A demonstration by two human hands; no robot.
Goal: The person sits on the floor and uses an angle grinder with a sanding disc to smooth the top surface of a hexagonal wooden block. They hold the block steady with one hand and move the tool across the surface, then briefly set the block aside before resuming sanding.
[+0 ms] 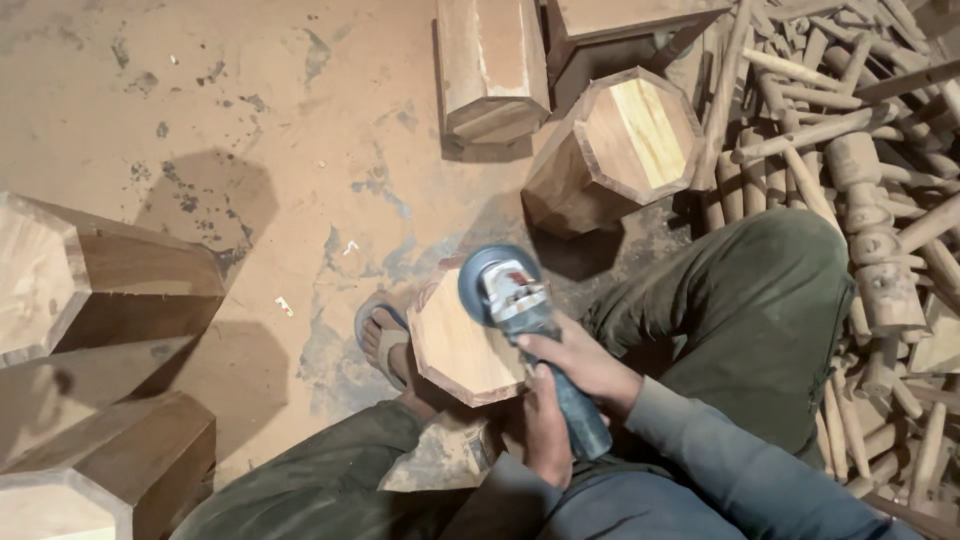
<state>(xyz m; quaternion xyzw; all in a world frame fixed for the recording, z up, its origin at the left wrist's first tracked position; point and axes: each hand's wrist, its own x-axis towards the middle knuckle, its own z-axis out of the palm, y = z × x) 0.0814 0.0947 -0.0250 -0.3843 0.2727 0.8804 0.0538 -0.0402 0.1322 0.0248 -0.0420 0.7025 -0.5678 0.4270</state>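
A view straight down at a person seated low on a dusty concrete workshop floor [250, 120], wearing dark green trousers and grey-blue sleeves. Both hands hold an angle grinder [520, 320] with a grey and red head and a dark blue-grey body. The right hand [585, 365] wraps around the upper part of the body just behind the head, fingers closed tightly on it. The left hand [545, 430] grips the lower end of the handle, fingers curled shut around it. The grinder's round disc guard [490, 280] sits at the top right edge of an octagonal wooden block [460, 345], touching or just above its flat pale end face; which of the two cannot be told.

That block stands between the person's legs, close to the body, its end face turned up toward the camera. A foot in a sandal [385, 340] rests against the block's left side.

Other octagonal wooden blocks lie around. One leans just above the grinder, pale face up [625, 140]. Another lies at the top centre [490, 65]. Three more crowd the left edge, the topmost one [70, 270] casting a dark shadow on the floor. To the right, beyond the person's bent knee [770, 290], lies a heap of turned wooden spindles [870, 190], stacked loosely and crossing one another.
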